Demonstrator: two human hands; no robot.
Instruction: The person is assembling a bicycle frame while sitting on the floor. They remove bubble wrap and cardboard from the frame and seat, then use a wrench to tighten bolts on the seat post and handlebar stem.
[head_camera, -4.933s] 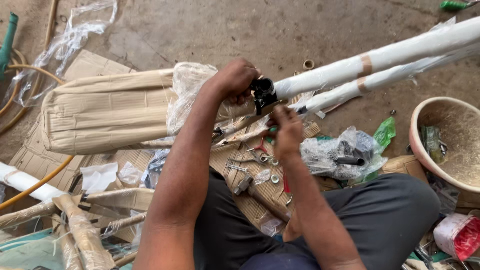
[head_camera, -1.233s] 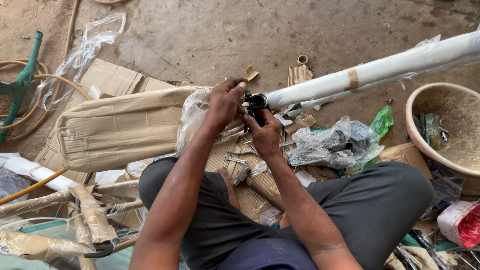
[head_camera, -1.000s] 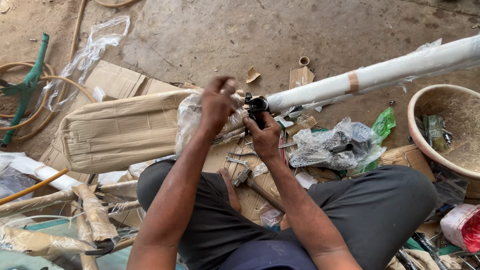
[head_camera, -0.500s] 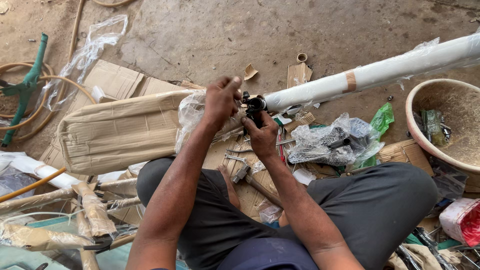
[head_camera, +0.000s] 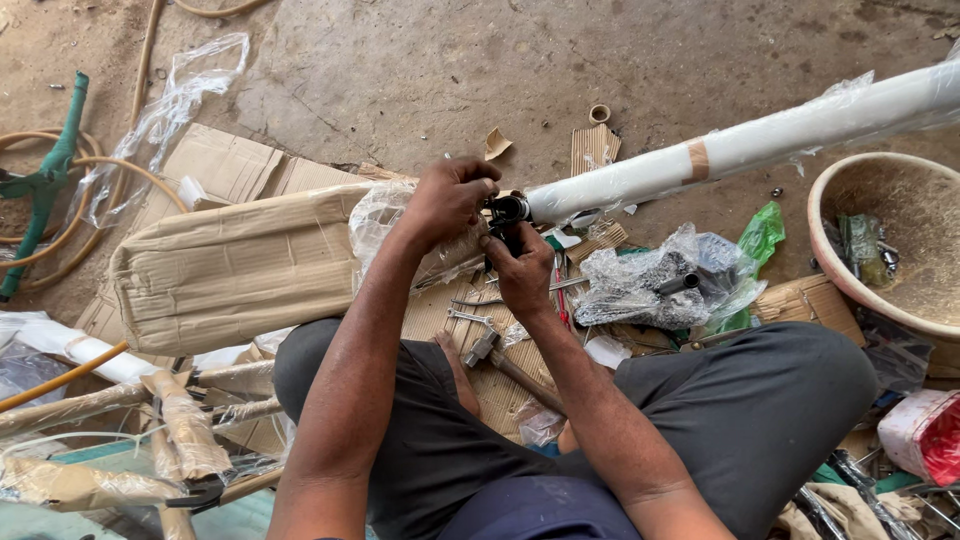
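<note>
I sit on the floor with a long tube wrapped in white foam and plastic (head_camera: 760, 140) running from the upper right toward my hands. Its near end carries a black metal fitting (head_camera: 506, 211). My left hand (head_camera: 447, 198) is curled over the top of that fitting, next to a part wrapped in corrugated cardboard (head_camera: 235, 268). My right hand (head_camera: 520, 270) grips the fitting from below, fingers closed round it. Whether either hand also holds a small tool is hidden by the fingers.
A hammer (head_camera: 497, 361) and small spanners (head_camera: 470, 320) lie on cardboard between my legs. A plastic bag of metal parts (head_camera: 650, 280) sits to the right, a round basin (head_camera: 900, 240) beyond it. Paper-wrapped frame parts (head_camera: 180, 430) lie lower left, a green frame piece (head_camera: 50, 180) and hose far left.
The view has shifted slightly; both hands stay on the black fitting, my left hand resettling a little on top of it.
</note>
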